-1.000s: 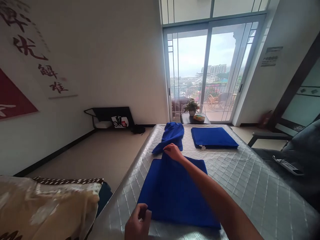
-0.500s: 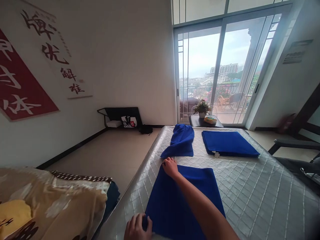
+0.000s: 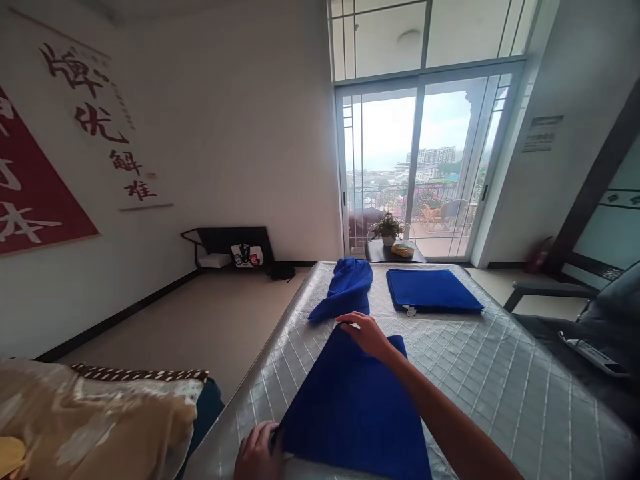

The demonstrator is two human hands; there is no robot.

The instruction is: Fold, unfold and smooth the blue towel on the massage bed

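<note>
A flat blue cloth (image 3: pixel 350 407) lies in front of me on the silvery quilted mattress. My right hand (image 3: pixel 364 333) pinches its far left corner, which is raised a little, and my forearm crosses over the cloth. At the near left corner, my left hand (image 3: pixel 259 453) has its fingers closed on the edge; the fingertips are partly hidden. The left edge runs taut between both hands. Just beyond my right hand is a crumpled blue cloth (image 3: pixel 345 290). To its right lies a folded stack of blue cloth (image 3: pixel 433 290) with a white tag at its near edge.
The mattress (image 3: pixel 480 373) spreads to both sides of the cloth. Patterned bedding (image 3: pixel 125 427) is at the lower left. A dark armchair (image 3: pixel 590 327) stands along the right side. Beyond the mattress, a small table (image 3: pixel 385 252) holds a potted plant (image 3: pixel 388 228) before the sliding glass door (image 3: pixel 416 167).
My right hand has lifted the far left corner and now pinches it. My left hand has closed on the near corner. The view has shifted slightly right and up.
</note>
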